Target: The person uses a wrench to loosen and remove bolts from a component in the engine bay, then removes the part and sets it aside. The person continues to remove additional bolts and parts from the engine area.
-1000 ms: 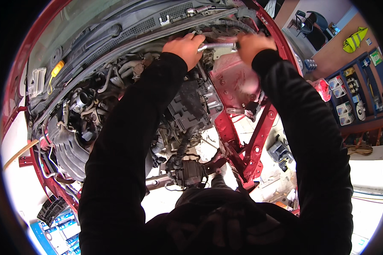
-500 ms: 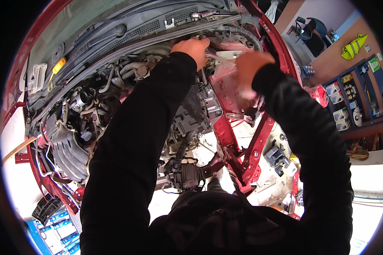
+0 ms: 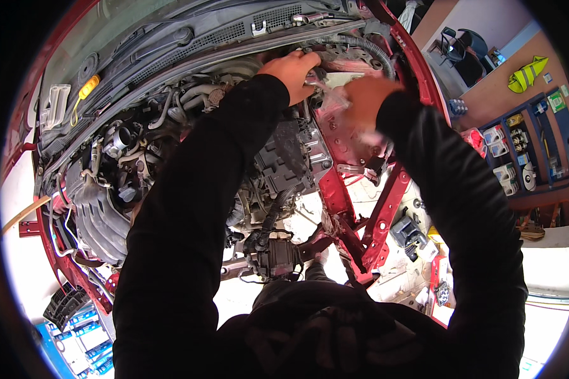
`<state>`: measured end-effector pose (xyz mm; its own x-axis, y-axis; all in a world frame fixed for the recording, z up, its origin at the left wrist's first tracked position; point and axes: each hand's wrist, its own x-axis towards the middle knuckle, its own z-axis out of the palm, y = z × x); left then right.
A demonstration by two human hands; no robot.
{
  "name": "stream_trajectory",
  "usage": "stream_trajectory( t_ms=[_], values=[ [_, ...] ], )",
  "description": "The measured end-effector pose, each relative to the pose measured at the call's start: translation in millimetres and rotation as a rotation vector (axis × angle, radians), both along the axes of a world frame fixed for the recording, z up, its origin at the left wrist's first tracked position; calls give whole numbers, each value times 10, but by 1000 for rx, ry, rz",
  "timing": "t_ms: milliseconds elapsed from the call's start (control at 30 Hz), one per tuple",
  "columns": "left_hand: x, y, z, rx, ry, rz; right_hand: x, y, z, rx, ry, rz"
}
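At the rear corner of a red car's open engine bay, my left hand point(image 3: 291, 74) has its fingers curled around the end of a silver tool point(image 3: 316, 82), which is mostly hidden and blurred. My right hand point(image 3: 370, 101) is a motion smear just right of it, over the pinkish inner wing panel point(image 3: 335, 126); its grip is unclear. Below them are a black box point(image 3: 278, 158) with hoses and wiring, and red frame rails point(image 3: 385, 227). The engine's grey manifold point(image 3: 101, 234) lies at the left, beside my left sleeve.
A yellow tool point(image 3: 90, 85) and metal tools point(image 3: 310, 19) rest along the cowl. Removed dark parts point(image 3: 408, 234) lie on the floor at right. A blue wall rack point(image 3: 506, 145) holds containers, below a hi-vis vest point(image 3: 525, 76). Blue packages point(image 3: 76, 341) are at lower left.
My right hand has moved down and inward from the silver handle's right end and is more blurred. My left hand has shifted slightly right with the tool.
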<state>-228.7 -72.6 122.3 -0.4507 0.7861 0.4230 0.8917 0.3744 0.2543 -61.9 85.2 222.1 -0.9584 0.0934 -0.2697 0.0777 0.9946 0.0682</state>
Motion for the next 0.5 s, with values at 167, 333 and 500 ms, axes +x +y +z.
stream_trajectory(
  t_ms=[167,333,500],
  values=[
    [86,123,35,9,-71,206,-158,199,-217,247,225,-50],
    [69,70,130,-108,-29,332,-99,246,-374,7,167,71],
    [128,104,167,-95,-30,272,-54,130,-151,262,153,-18]
  ],
)
